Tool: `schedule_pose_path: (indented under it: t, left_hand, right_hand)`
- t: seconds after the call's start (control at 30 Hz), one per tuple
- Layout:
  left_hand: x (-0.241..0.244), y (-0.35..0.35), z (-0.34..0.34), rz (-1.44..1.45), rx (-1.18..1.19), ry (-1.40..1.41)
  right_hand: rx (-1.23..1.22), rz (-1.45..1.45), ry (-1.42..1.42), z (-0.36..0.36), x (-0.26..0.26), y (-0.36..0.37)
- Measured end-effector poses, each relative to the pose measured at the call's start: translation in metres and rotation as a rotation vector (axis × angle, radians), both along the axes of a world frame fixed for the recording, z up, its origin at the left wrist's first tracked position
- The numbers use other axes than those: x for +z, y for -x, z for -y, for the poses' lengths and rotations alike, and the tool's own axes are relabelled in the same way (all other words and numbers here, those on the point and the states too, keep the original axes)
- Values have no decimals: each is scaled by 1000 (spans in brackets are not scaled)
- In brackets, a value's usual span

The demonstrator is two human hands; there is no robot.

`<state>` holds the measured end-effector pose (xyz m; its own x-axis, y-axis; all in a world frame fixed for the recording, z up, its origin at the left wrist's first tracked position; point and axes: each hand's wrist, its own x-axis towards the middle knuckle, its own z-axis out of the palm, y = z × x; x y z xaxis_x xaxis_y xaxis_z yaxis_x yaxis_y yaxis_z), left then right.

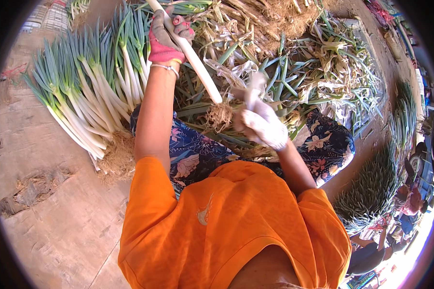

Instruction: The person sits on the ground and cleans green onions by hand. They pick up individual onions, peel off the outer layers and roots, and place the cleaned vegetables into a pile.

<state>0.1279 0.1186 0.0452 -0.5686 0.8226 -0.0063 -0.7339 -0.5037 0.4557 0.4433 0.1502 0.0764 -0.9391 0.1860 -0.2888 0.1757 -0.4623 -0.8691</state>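
My left hand (170, 36), in a pink and grey work glove, grips a long white leek-like onion stalk (199, 72). The stalk slants down towards me, with its brown root tuft (218, 116) hanging at the lower end; its upper end runs out of the picture. Close to the right of those roots is my right hand (262, 124), in a white glove and blurred by motion. A pale blurred shape rises above its fingers; whether that is a held thing cannot be made out. Beside my left arm lies a bundle of green onions (94, 90) with white stems and matted roots (119, 157).
Stripped leaves and dry husks (285, 76) heap up before my knees. Beyond them lie untrimmed onions with brown roots (289, 18). More onion bundles (372, 188) stand on the right, near other people (370, 253). White crates (50, 16) are at the far left.
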Motion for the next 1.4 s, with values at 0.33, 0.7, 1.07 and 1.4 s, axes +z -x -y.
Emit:
schedule_pose_path:
  t: [0.33, 0.7, 1.07, 1.4]
  left_hand:
    - [57, 161, 113, -257, -99, 58]
    - [-21, 293, 506, -369, 819, 1277]
    - [-39, 188, 372, -597, 1280, 1476]
    - [52, -14, 50, -816, 405, 591]
  right_hand:
    - [125, 174, -134, 27, -54, 9]
    - [395, 483, -1523, -40, -110, 100]
    - [823, 796, -1394, -74, -213, -20]
    - [-69, 466, -1139, -112, -142, 72]
